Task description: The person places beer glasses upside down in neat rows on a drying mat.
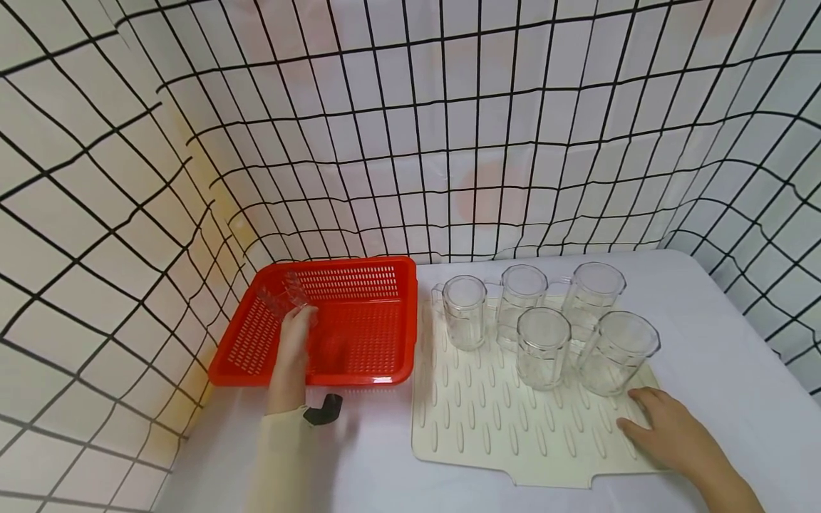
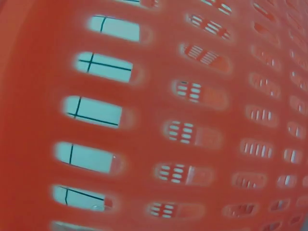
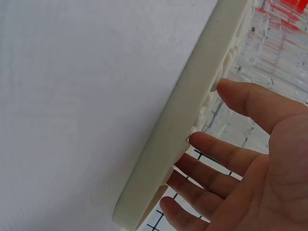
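Note:
In the head view my left hand (image 1: 294,333) reaches into the red basket (image 1: 410,320) and grips a clear glass mug (image 1: 281,299), faint against the red. The left wrist view shows only the basket's slotted wall (image 2: 149,101), with neither hand nor mug in sight. My right hand (image 1: 673,431) rests at the right edge of the cream drying mat (image 1: 474,449), fingers spread and holding nothing. Nearest to it stands a glass mug (image 1: 616,356). In the right wrist view its fingertips (image 3: 202,139) are at the mat's edge (image 3: 168,130).
Several more clear glass mugs stand on the mat, among them a front one (image 1: 541,353) and a left one (image 1: 465,313). Black wire grid panels (image 1: 385,128) enclose the back and sides of the white table (image 1: 365,456). A black strap end (image 1: 326,410) hangs by my left wrist.

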`<state>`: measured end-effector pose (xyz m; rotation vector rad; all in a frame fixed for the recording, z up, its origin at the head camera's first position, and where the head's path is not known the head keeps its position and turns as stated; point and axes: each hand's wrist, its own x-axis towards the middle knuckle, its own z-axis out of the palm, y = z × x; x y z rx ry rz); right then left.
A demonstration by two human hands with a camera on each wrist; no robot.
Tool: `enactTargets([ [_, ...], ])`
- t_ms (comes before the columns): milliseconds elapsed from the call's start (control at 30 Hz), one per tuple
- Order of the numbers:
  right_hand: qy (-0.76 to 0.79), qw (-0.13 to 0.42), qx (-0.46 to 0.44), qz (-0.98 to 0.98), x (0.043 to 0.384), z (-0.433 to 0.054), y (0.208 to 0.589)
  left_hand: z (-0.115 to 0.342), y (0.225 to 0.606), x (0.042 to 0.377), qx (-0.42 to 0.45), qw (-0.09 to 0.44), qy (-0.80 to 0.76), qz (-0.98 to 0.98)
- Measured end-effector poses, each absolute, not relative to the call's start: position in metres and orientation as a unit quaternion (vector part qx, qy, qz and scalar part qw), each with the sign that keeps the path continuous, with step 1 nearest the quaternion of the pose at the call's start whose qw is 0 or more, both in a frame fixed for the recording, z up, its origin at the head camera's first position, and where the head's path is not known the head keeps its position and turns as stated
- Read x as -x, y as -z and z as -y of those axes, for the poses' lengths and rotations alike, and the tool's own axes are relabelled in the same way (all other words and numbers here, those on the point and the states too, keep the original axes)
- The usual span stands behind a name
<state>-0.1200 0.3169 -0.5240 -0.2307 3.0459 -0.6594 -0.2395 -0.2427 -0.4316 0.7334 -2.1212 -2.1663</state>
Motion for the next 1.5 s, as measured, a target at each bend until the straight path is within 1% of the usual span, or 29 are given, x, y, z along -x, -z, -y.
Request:
enactTargets([
  [133,0.207,0.016,0.076,-0.975,0.121,-0.316,0.522,0.245,0.432,0.239,-0.236,-0.015,0.703,0.671],
  [233,0.206,0.016,0.075,-0.975,0.121,-0.316,0.52,0.244,0.432,0.24,-0.233,-0.018,0.707,0.668],
  [467,0.209,0.013,0.077,-0.975,0.121,-0.315,0.518,0.24,0.432,0.239,-0.212,0.032,0.71,0.671],
  [767,0.205,0.007,0.077,-0.976,0.121,-0.316,0.524,0.236,0.43,0.233,-0.223,0.044,0.68,0.697],
  [867,0.206,0.006,0.077,-0.975,0.122,-0.317,0.525,0.233,0.43,0.233,-0.222,0.066,0.675,0.7],
  [1033,0.208,0.01,0.076,-0.975,0.122,-0.316,0.524,0.23,0.433,0.234,-0.232,0.137,0.684,0.677],
  [1133,0.207,0.012,0.077,-0.975,0.122,-0.315,0.523,0.23,0.435,0.235,-0.235,0.17,0.689,0.664],
  [1233,0.207,0.012,0.078,-0.975,0.121,-0.314,0.522,0.23,0.435,0.234,-0.236,0.189,0.679,0.669],
  [1500,0.202,0.016,0.077,-0.976,0.123,-0.314,0.521,0.23,0.434,0.23,-0.24,0.219,0.675,0.662],
])
